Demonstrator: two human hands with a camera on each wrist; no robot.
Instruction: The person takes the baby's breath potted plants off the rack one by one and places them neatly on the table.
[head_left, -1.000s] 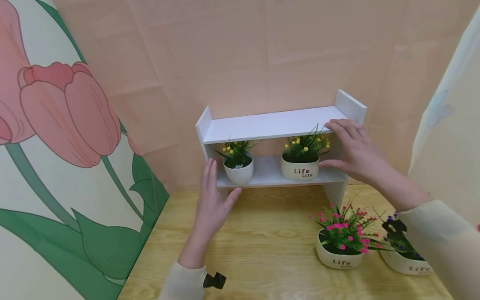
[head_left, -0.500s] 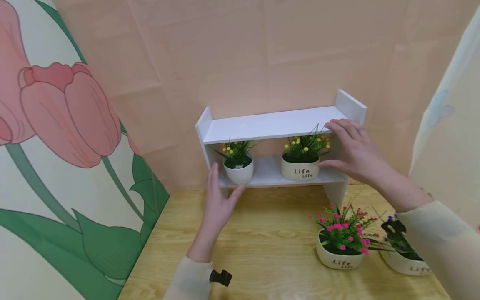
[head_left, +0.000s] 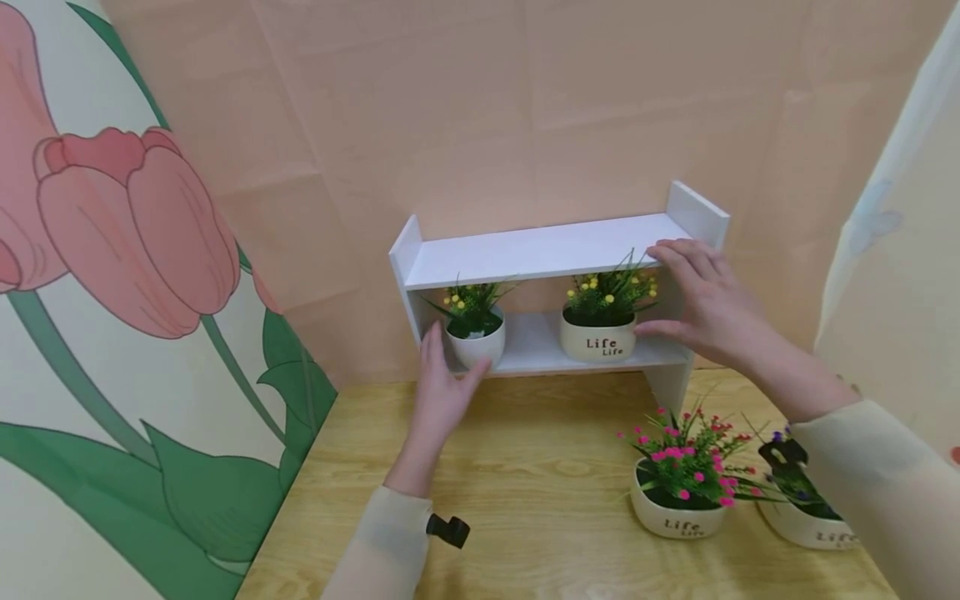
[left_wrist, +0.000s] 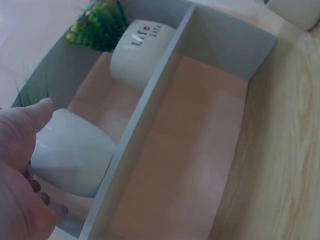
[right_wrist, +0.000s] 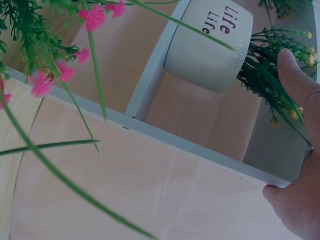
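Note:
A white two-tier shelf (head_left: 540,250) stands against the back covering. On its lower board sit a round white pot (head_left: 477,343) with yellow flowers, at left, and an oval pot (head_left: 598,340) with yellow flowers, marked "Life". My left hand (head_left: 442,396) is at the round pot, its thumb in front and fingers at the left side; in the left wrist view the thumb (left_wrist: 37,115) overlaps the pot near its rim. My right hand (head_left: 708,304) rests at the shelf's upper right, fingers over the top board's edge, thumb lower, beside the oval pot.
On the wooden table (head_left: 525,483), front right, stands a "Life" pot with pink flowers (head_left: 678,508). Beside it is a pot with purple flowers (head_left: 813,525), partly hidden by the right sleeve (head_left: 885,475). A tulip-painted wall (head_left: 135,233) borders the left.
My left hand has moved right and slightly up, from the shelf's left side onto the round pot. My right hand keeps its place on the shelf. The pots have not moved.

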